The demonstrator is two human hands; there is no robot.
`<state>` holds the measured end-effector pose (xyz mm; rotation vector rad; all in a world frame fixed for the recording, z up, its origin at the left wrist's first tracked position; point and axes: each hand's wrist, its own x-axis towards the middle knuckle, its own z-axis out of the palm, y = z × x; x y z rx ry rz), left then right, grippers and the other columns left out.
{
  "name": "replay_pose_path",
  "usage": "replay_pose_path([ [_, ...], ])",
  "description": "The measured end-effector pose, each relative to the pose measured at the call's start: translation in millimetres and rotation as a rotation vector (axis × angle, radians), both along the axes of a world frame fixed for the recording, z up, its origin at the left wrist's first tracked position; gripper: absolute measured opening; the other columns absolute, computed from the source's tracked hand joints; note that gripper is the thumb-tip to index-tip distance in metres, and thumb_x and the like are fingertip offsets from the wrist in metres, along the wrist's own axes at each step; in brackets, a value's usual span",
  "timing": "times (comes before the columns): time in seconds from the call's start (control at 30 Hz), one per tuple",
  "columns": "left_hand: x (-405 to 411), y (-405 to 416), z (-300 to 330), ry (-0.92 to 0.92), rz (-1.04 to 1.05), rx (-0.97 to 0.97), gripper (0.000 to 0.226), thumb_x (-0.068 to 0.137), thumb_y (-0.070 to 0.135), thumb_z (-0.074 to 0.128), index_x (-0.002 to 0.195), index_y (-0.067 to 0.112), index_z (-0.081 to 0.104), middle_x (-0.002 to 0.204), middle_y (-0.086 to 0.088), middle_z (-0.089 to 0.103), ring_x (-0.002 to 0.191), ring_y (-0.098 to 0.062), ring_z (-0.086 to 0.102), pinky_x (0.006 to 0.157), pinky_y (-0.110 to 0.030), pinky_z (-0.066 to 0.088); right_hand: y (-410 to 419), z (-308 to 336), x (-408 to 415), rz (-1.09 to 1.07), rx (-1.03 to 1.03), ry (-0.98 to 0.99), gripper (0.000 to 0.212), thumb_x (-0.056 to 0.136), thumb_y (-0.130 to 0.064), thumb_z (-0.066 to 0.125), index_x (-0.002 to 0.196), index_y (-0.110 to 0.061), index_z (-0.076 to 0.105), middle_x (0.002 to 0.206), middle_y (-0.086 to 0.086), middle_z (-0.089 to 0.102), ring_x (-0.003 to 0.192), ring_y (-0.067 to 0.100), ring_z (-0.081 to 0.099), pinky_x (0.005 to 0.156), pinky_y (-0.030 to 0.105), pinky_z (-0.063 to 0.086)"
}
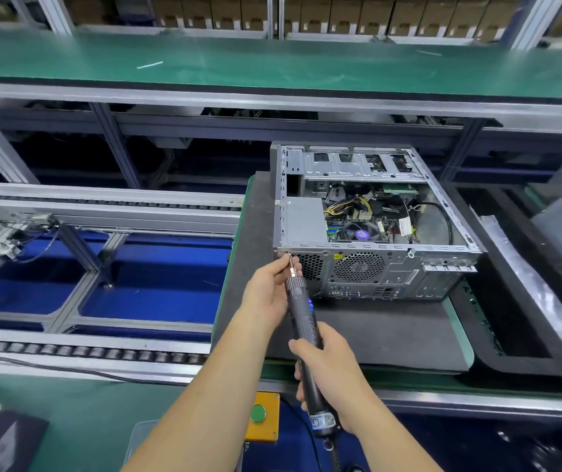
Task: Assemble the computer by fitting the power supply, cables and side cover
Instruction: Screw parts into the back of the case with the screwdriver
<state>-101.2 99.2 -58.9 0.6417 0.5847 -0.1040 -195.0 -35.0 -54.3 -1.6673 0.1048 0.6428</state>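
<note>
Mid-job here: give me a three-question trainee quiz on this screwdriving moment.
1. True or false: the side cover is already on the computer case.
2. Which hand grips the electric screwdriver body? A left hand B right hand
3. Fill in: the bit meets the case's rear panel at its upper ____ corner.

Key: 1 false; 2 B; 3 left.

A factory assembly line for computers: roller conveyor rails (85, 350) run along a green-matted worktop (68, 420), an open computer case (368, 264) sits on a carrier pallet (357, 335), and boxed stock fills shelving (340, 15) beyond the far edge.
</note>
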Motion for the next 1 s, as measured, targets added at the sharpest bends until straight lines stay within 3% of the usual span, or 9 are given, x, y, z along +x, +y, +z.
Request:
replay_pose_path([
  [0.13, -3, 1, 10, 0.034, 0.065, 0.227, 0.007, 0.089, 0.007, 0.065, 0.092, 0.001, 0.068, 0.073, -0.008, 0.072, 0.061, -0.017, 0.066, 0.054, -0.026, 0.054, 1, 4, 1, -0.003, 0.030, 0.035, 0.015, 0.096, -0.026, 0.062, 0.108, -0.021, 0.054, 0.076, 0.013, 0.060, 0.050, 0.023, 0.058, 0.051, 0.033, 0.053],
  [0.27, 6, 32, 34, -0.091, 0.324, 1.134, 0.021, 0.080, 0.023, 0.050, 0.060, 0.021, 0.055, 0.058, 0.013, 0.055, 0.055, -0.006, 0.045, 0.055, -0.026, 0.037, 4, 10, -1, -0.005, 0.144, 0.118, 0.032, 0.085, -0.034, 0.075, 0.102, -0.017, 0.053, 0.069, 0.008, 0.060, 0.052, 0.027, 0.057, 0.052, 0.034, 0.052],
  [0.33, 30, 45, 56, -0.273, 0.177, 1.375, 0.021, 0.085, 0.029, 0.045, 0.069, 0.033, 0.058, 0.067, 0.020, 0.058, 0.063, 0.000, 0.049, 0.057, -0.023, 0.039, 6, 13, -4, 0.005, 0.194, 0.141, 0.043, 0.075, -0.035, 0.083, 0.101, -0.018, 0.054, 0.073, 0.009, 0.061, 0.054, 0.028, 0.058, 0.054, 0.034, 0.053],
  [0.47, 105, 47, 67, -0.449, -0.389, 1.951, 0.035, 0.101, 0.035, 0.036, 0.112, 0.024, 0.067, 0.119, 0.002, 0.066, 0.120, -0.025, 0.053, 0.100, -0.043, 0.038, 12, 16, -10, -0.020, 0.254, 0.145, 0.044, 0.071, -0.023, 0.086, 0.104, -0.020, 0.058, 0.074, 0.008, 0.060, 0.055, 0.027, 0.058, 0.056, 0.037, 0.056],
  [0.53, 127, 37, 58, -0.432, -0.674, 2.042, 0.038, 0.104, 0.041, 0.029, 0.089, 0.025, 0.059, 0.104, 0.000, 0.061, 0.127, -0.026, 0.047, 0.105, -0.049, 0.028, 15, 16, -12, -0.052, 0.255, 0.142, 0.038, 0.076, -0.019, 0.084, 0.105, -0.019, 0.059, 0.075, 0.009, 0.058, 0.054, 0.028, 0.058, 0.055, 0.040, 0.057],
  [0.6, 139, 31, 44, -0.384, -0.791, 2.071, 0.042, 0.104, 0.048, 0.025, 0.092, 0.022, 0.056, 0.106, 0.000, 0.057, 0.129, -0.025, 0.044, 0.110, -0.053, 0.022, 15, 17, -11, -0.067, 0.236, 0.131, 0.033, 0.079, -0.018, 0.082, 0.104, -0.018, 0.060, 0.076, 0.009, 0.058, 0.054, 0.027, 0.059, 0.054, 0.039, 0.057],
  [0.7, 142, 27, 34, -0.372, -0.669, 2.061, 0.050, 0.102, 0.051, 0.026, 0.117, 0.018, 0.061, 0.121, -0.003, 0.060, 0.125, -0.025, 0.048, 0.109, -0.052, 0.023, 12, 19, -9, -0.061, 0.214, 0.132, 0.029, 0.083, -0.019, 0.080, 0.104, -0.018, 0.060, 0.080, 0.011, 0.058, 0.054, 0.027, 0.059, 0.053, 0.036, 0.055],
  [0.8, 141, 26, 36, -0.382, -0.608, 2.032, 0.046, 0.102, 0.048, 0.028, 0.115, 0.023, 0.065, 0.116, 0.000, 0.062, 0.116, -0.023, 0.051, 0.106, -0.052, 0.027, 12, 20, -9, -0.047, 0.229, 0.147, 0.028, 0.086, -0.018, 0.078, 0.104, -0.016, 0.056, 0.080, 0.013, 0.055, 0.055, 0.028, 0.057, 0.051, 0.033, 0.053],
  [1.0, 141, 24, 39, -0.379, -0.532, 1.955, 0.041, 0.104, 0.034, 0.028, 0.064, 0.029, 0.033, 0.076, 0.007, 0.041, 0.093, -0.021, 0.043, 0.106, -0.053, 0.030, 12, 22, -7, -0.028, 0.254, 0.174, 0.028, 0.089, -0.018, 0.076, 0.107, -0.016, 0.054, 0.084, 0.014, 0.055, 0.055, 0.027, 0.057, 0.051, 0.034, 0.053],
])
